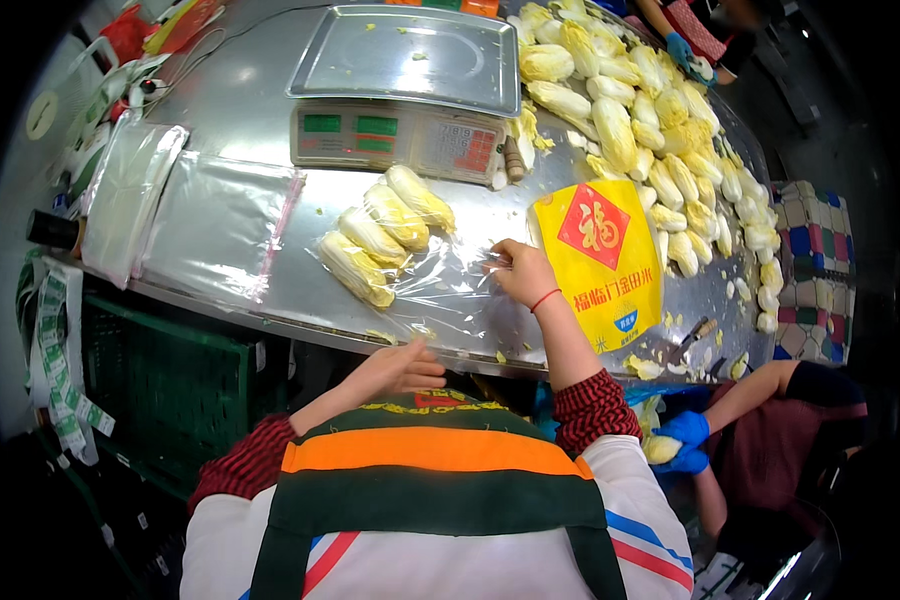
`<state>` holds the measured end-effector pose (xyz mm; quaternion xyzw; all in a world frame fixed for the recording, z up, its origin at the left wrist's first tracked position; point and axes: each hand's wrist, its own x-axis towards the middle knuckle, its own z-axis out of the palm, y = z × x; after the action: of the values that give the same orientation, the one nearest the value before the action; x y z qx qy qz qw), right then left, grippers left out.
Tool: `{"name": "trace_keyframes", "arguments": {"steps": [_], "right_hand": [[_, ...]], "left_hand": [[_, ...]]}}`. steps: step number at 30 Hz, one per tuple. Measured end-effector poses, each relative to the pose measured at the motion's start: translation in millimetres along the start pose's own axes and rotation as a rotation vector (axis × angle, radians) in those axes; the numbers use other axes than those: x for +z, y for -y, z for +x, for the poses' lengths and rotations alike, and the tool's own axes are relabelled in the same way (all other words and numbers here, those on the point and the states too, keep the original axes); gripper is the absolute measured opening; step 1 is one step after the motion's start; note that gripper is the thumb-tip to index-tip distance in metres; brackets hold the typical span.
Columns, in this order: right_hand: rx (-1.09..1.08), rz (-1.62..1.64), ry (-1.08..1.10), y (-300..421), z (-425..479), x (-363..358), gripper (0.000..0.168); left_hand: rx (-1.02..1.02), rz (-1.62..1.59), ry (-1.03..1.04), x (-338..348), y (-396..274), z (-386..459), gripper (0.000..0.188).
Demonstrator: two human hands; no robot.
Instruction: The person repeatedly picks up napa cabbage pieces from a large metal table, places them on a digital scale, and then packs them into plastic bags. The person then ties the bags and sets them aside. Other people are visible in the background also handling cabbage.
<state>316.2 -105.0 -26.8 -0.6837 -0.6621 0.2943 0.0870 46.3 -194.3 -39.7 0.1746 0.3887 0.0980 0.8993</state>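
Note:
Several small napa cabbages [390,229] lie side by side in a clear plastic bag [457,274] on the steel table before me. My right hand [523,271] grips the loose end of this bag between thumb and fingers, right of the cabbages. Below the bag, at the table's near edge, my left hand [397,369] hovers with nothing in it, fingers extended. Just right of my right hand lies a yellow printed sack [607,262]. Flat stacks of clear plastic bags [210,217] rest on the left part of the table.
A digital scale [394,142] with a steel tray [412,56] stands at the back. Loose cabbages [667,150] are heaped at right. A wooden-handled knife [697,332] lies near a gloved co-worker's hands [682,442]. Another gloved hand [679,51] is far right. A green crate [172,382] stands below left.

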Motion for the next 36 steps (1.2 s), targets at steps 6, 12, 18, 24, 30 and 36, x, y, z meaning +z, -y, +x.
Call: {"name": "trace_keyframes", "arguments": {"steps": [6, 12, 18, 24, 30, 36], "right_hand": [[-0.270, 0.198, 0.037, 11, 12, -16, 0.022], [-0.212, 0.227, 0.138, 53, 14, -29, 0.031], [-0.178, 0.477, 0.093, 21, -13, -44, 0.027], [-0.156, 0.233, 0.007, 106, 4, -66, 0.038], [0.038, 0.424, 0.058, 93, 24, -67, 0.046], [0.056, 0.620, 0.010, 85, -12, -88, 0.054]], "left_hand": [[0.133, 0.031, -0.220, 41, -5, 26, 0.067], [0.154, 0.196, -0.441, 38, -3, 3, 0.062], [0.224, 0.500, -0.480, 17, -20, -18, 0.061], [1.081, 0.552, -0.426, -30, -66, 12, 0.025], [1.185, 0.399, -0.491, 32, -147, -70, 0.033], [1.210, 0.424, -0.601, 6, -129, -35, 0.023]]}}
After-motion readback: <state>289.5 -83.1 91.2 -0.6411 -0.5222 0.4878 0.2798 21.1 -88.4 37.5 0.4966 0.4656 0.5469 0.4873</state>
